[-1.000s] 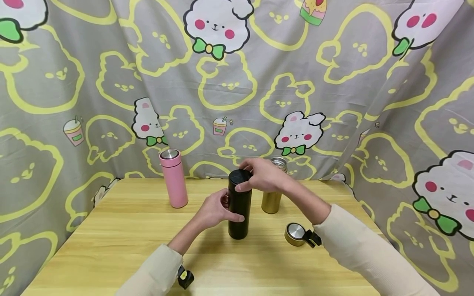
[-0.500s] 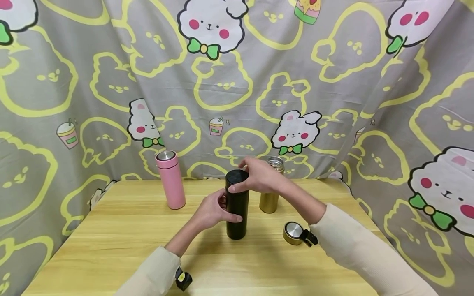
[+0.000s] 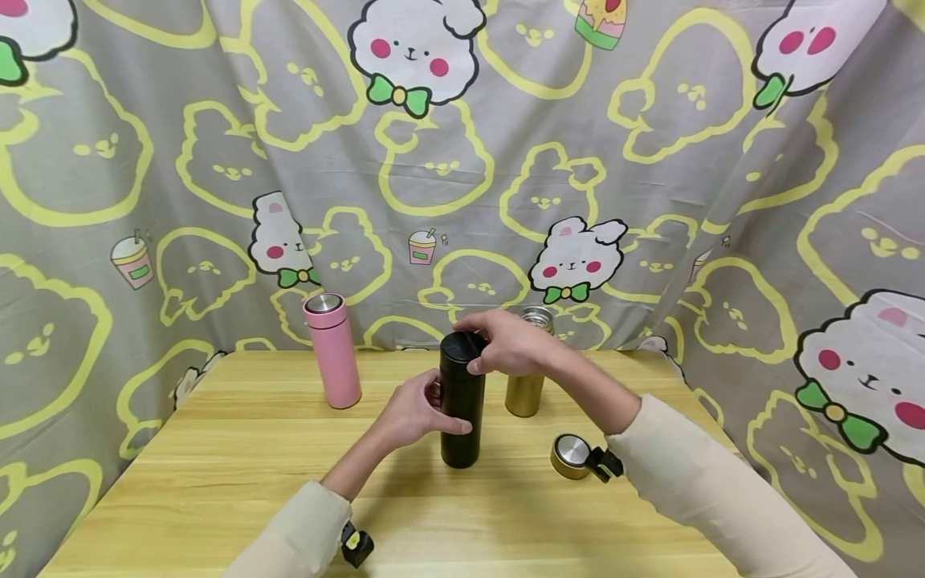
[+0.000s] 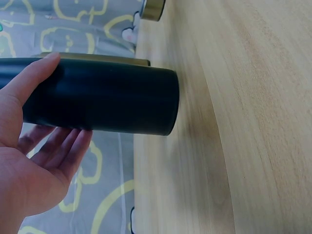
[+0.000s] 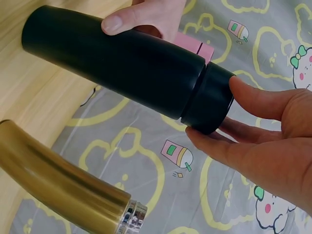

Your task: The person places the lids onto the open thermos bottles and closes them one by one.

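Note:
A black thermos bottle (image 3: 461,417) stands upright near the middle of the table. My left hand (image 3: 413,411) grips its body from the left, thumb across the front and fingers behind. At the top, my right hand (image 3: 510,343) holds the black cap (image 5: 208,100) between thumb and fingertips. A thin seam shows between cap and body in the right wrist view. Behind and to the right stands a gold thermos bottle (image 3: 523,395), its silvery threaded neck (image 5: 133,216) uncovered. The gold cap (image 3: 572,455) lies on the table below my right forearm, metal disc facing up.
A pink thermos bottle (image 3: 336,361) with its lid on stands at the back left of the wooden table (image 3: 238,457). A grey curtain (image 3: 448,185) with cartoon animals hangs around the table's back and sides. Each wrist wears a small black camera mount (image 3: 356,546).
On the black cap, my right thumb moves left along the rim, then back to the right, and the fingers shift with it. My left hand keeps its grip. The head view shifts slightly.

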A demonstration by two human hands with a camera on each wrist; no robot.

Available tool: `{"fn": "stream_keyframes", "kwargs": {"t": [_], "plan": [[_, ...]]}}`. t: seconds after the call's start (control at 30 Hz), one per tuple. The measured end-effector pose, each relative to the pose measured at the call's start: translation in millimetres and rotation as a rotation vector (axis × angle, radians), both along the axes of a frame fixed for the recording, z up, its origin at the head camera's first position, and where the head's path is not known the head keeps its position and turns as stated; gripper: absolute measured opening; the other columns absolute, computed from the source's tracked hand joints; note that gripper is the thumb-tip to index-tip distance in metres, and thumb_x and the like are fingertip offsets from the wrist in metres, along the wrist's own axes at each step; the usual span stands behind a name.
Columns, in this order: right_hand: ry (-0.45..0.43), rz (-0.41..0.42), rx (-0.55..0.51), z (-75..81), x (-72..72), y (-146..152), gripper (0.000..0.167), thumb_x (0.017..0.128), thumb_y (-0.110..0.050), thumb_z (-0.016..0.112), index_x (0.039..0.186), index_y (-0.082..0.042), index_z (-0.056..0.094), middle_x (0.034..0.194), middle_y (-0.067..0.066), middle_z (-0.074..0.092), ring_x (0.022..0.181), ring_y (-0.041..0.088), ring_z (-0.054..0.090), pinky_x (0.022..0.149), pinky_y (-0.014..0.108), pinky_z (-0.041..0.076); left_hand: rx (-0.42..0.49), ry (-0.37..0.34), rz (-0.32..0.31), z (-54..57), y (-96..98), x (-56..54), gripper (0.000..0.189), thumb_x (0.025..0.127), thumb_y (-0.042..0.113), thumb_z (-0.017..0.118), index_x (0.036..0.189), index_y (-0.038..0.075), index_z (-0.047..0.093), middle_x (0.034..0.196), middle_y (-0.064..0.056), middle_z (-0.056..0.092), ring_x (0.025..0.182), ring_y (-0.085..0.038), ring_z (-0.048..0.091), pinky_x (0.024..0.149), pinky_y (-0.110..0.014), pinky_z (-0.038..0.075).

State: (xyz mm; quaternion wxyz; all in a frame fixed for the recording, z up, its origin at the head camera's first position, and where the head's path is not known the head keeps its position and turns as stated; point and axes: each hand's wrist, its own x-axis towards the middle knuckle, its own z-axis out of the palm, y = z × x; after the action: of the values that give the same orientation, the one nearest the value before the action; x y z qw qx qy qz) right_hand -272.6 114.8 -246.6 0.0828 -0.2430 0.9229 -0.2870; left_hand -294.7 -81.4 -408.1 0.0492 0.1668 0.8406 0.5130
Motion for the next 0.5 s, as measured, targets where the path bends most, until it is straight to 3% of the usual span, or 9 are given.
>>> {"fn": "stream_keyframes", "kwargs": {"t": [0.27, 0.5], "plan": [[0.052, -0.111, 0.018, -4.3, -0.1, -3.1, 0.059, 0.082, -0.031, 0.085, 0.13, -0.006, 0.061, 0.124, 0.011, 0.067, 0.107, 0.025, 0.064, 0.094, 0.04, 0.052, -0.016, 0.004, 0.001, -0.1, -0.9, 0.6, 0.067, 0.063, 0.038, 0.097, 0.117, 0.018, 0.062, 0.104, 0.001, 0.07, 0.093, -0.017, 0.066, 0.082, -0.036, 0.056], [0.08, -0.16, 0.036, -6.9, -1.1, -4.3, 0.065, 0.079, -0.039, 0.087, 0.126, -0.004, 0.059, 0.116, 0.013, 0.066, 0.102, 0.026, 0.062, 0.089, 0.039, 0.052, -0.024, 0.002, -0.001, 1.8, -1.0, 1.4, 0.066, 0.064, 0.039, 0.097, 0.117, 0.019, 0.062, 0.105, 0.002, 0.069, 0.094, -0.017, 0.066, 0.082, -0.036, 0.056]]}}
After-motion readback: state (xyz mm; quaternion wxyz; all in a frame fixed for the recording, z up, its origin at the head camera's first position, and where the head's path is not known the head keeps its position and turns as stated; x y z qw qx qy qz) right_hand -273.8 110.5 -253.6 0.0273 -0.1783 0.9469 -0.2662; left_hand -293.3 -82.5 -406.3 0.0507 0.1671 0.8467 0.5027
